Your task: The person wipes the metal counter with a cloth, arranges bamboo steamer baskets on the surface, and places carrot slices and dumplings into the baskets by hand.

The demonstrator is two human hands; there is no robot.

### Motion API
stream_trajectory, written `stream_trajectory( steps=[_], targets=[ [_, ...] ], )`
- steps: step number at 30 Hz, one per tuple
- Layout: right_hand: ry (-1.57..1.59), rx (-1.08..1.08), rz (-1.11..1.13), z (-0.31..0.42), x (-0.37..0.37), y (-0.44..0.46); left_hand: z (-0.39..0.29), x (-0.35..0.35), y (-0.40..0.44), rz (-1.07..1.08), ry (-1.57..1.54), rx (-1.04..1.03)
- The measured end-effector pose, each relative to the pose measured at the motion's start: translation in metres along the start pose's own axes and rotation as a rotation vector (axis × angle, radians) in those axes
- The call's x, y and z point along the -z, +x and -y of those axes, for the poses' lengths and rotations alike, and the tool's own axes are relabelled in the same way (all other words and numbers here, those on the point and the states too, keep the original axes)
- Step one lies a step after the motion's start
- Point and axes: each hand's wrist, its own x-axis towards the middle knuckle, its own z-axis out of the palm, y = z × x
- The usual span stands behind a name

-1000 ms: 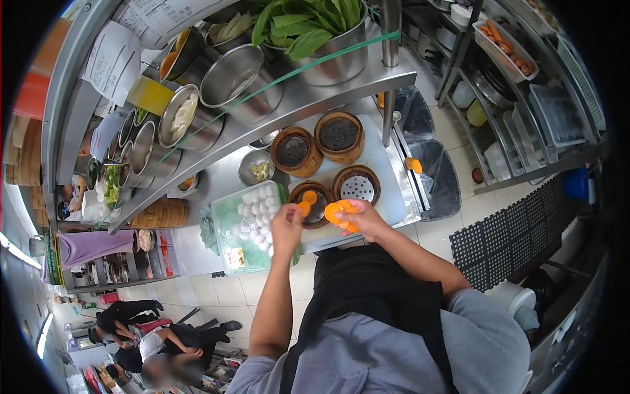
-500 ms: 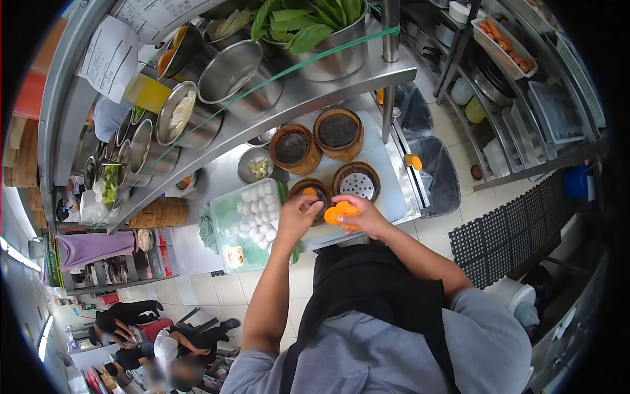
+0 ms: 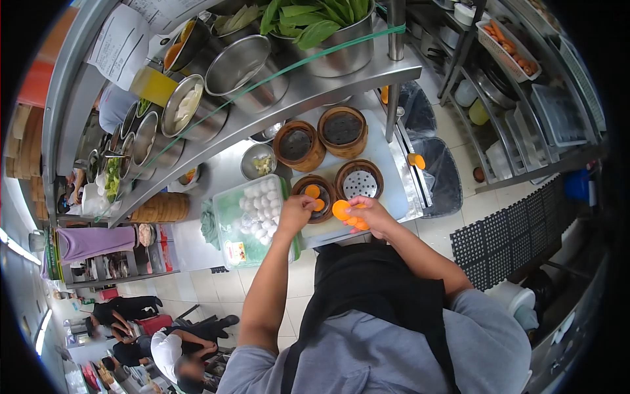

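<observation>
My left hand (image 3: pixel 298 214) is at the near left bamboo steamer (image 3: pixel 298 186), its fingers pinched on the edge of an orange carrot slice (image 3: pixel 319 205). Another carrot slice (image 3: pixel 312 191) lies in that steamer, just beyond the fingertips. Several round carrot slices (image 3: pixel 341 210) are fanned out in my right hand (image 3: pixel 371 215), whose fingers close round them. This hand is in front of a second steamer (image 3: pixel 359 180) with a white perforated liner. Two more bamboo steamers (image 3: pixel 298 146) with dark perforated bottoms stand behind.
Left of the steamers is a clear plastic box (image 3: pixel 230 203) of white balls. A metal bowl (image 3: pixel 258 161) with chopped pieces sits behind it. Overhead, a steel shelf (image 3: pixel 315 92) holds pots and leafy greens. Black bins (image 3: pixel 440 171) stand to the right. Other people are at lower left.
A second carrot slice now shows in the near left steamer at my left fingertips. My right hand has moved slightly right, and its slices are spread more.
</observation>
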Motion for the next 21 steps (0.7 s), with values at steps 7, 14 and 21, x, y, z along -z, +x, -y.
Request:
stream_trajectory(
  steps=[7,14,21],
  targets=[
    [0.115,0.041,-0.046,0.009,0.003,-0.008,-0.033,-0.019,-0.001,-0.183,0.226,0.049],
    [0.184,0.052,-0.098,0.010,0.009,-0.018,-0.060,-0.025,0.018,0.255,-0.333,-0.008],
    [0.579,0.261,0.132,0.019,0.055,-0.040,-0.063,-0.080,0.079,0.026,-0.193,-0.065]
  ],
)
